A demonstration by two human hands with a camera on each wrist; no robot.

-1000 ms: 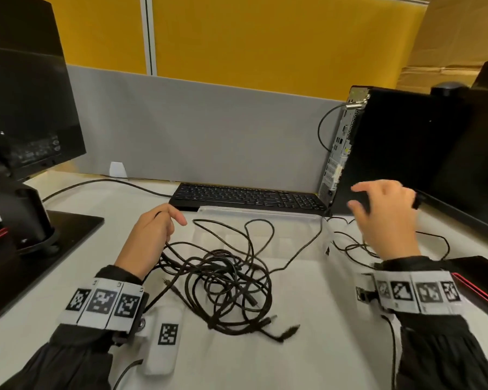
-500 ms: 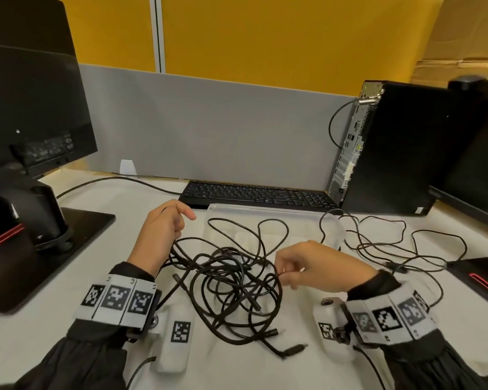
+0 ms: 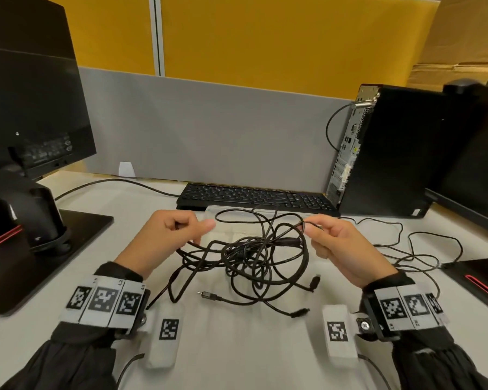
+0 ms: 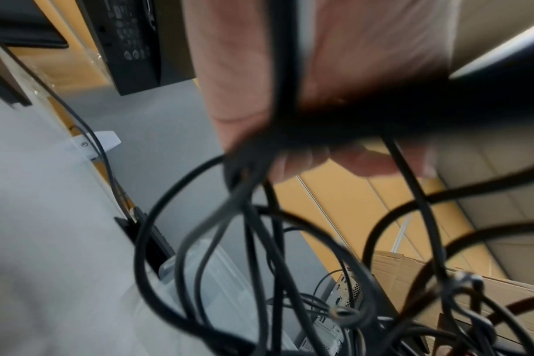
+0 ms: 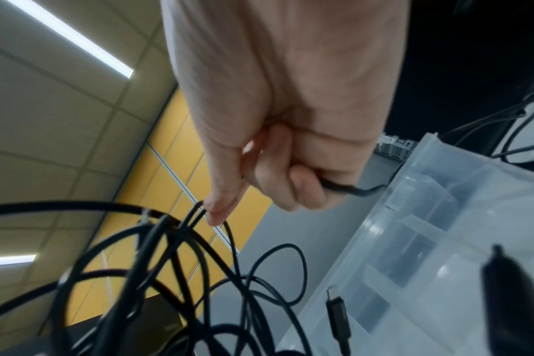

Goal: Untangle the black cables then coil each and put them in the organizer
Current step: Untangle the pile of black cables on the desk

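Black cables (image 3: 254, 254) hang knotted between both hands above the table's middle, before the organizer (image 3: 237, 220). Left hand (image 3: 164, 240) and right hand (image 3: 341, 246) each pinch strands; separating slowly should loosen loops without tightening knots.

Right hand (image 5: 284, 101): fingers curling around one black strand, thumb pressing further strands. Black cables (image 5: 174, 277): hanging in tangled loops beneath. Translucent organizer (image 5: 442, 216): lying lower right, one connector (image 5: 337, 310) dangling before it.
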